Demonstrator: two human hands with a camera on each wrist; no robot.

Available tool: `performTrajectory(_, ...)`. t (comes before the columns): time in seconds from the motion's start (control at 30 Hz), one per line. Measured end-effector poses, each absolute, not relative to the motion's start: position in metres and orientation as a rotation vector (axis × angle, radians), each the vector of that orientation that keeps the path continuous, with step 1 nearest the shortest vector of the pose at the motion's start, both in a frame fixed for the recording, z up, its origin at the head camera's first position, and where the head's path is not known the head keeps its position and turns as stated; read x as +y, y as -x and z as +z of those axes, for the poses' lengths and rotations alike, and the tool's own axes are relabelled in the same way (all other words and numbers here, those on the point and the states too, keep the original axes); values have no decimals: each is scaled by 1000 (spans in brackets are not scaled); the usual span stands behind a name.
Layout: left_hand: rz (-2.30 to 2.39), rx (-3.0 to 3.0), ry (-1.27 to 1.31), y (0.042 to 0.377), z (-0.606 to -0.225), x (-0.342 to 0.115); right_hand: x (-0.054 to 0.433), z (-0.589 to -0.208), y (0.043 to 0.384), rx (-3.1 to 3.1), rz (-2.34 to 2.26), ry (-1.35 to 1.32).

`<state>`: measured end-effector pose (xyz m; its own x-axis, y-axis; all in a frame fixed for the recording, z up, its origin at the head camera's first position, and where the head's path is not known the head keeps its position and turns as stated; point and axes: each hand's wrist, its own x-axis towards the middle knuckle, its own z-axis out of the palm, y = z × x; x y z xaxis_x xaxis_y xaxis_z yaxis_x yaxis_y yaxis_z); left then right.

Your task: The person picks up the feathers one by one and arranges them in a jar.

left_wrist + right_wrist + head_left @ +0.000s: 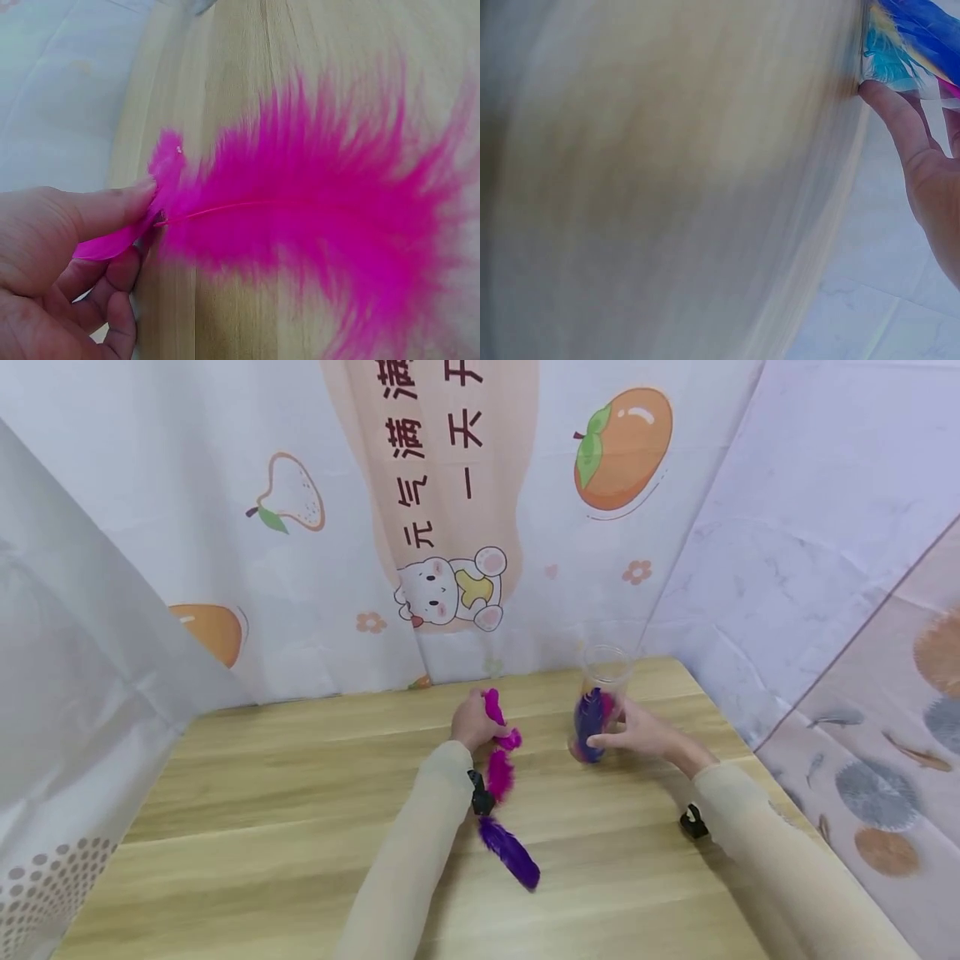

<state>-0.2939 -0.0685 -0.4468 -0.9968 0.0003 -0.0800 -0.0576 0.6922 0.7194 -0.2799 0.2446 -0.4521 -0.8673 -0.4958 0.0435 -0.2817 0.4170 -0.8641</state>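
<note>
My left hand pinches a magenta feather between thumb and fingers, close over the wooden table. In the left wrist view the thumb presses on this feather, and a large fluffy magenta feather spreads out right beside the fingertips. Farther right, my right hand grips a tall clear plastic cup low on its side, thumb in front. Dark blue-purple feathers and some pink show inside the cup. The right wrist view shows blue feathers and teal ones behind the cup's wall.
A fluffy magenta feather and a purple feather lie on the wooden table near the left wrist. Printed curtains hang at the table's back edge and on both sides. Black bands sit on both wrists.
</note>
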Motion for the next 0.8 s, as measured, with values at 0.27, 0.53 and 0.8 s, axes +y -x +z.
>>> performTrajectory(0.27, 1337, 2773, 5, 297, -452, -74, 242, -451, 277, 2418, -1468, 703)
performTrajectory(0.53, 1380, 2736, -148, 299, -448, -80, 241, -448, 280, 2426, -1455, 726)
performTrajectory(0.8, 1462, 2618, -208, 296, -443, -84, 244, -450, 281, 2431, -1443, 710)
